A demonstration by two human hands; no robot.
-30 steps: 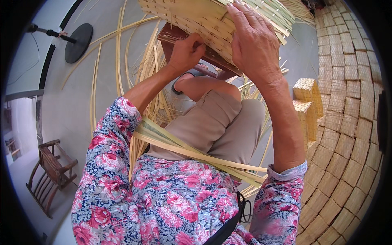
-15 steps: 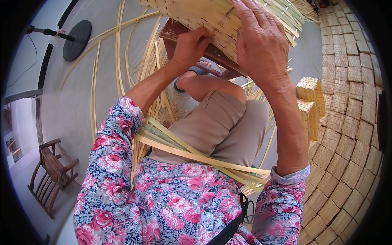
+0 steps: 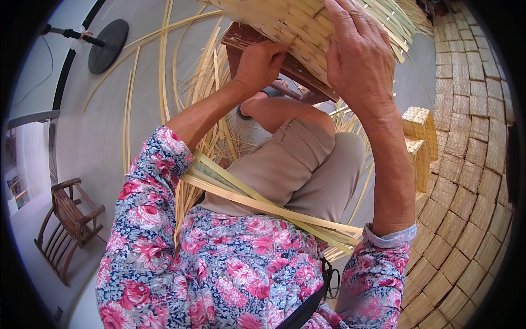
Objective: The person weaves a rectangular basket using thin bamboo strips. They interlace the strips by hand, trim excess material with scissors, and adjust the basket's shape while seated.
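Note:
A pale woven bamboo piece (image 3: 298, 33) with long loose strip ends sticking out on its far right rests on a dark reddish wooden stool (image 3: 241, 37). At its near edge my left hand (image 3: 262, 67) is closed, thumb and curled fingers pinching the border of the weave; the fingertips are partly hidden. My right hand (image 3: 361, 63) lies on the weave's right part, fingers stretched out and pressing against its surface. Several loose bamboo strips (image 3: 263, 206) lie across my lap.
Many bamboo strips (image 3: 211, 98) are strewn on the grey floor left of and under the stool. Stacked woven boxes (image 3: 419, 123) stand at the right, before a wide array of woven pieces (image 3: 466, 164). A wooden chair (image 3: 71, 219) and a round black stand base (image 3: 108, 46) are at the left.
The weave, stool and both hands appear slightly farther right and lower, along with the surroundings. My left hand keeps its pinch at the edge; the right still lies on the weave.

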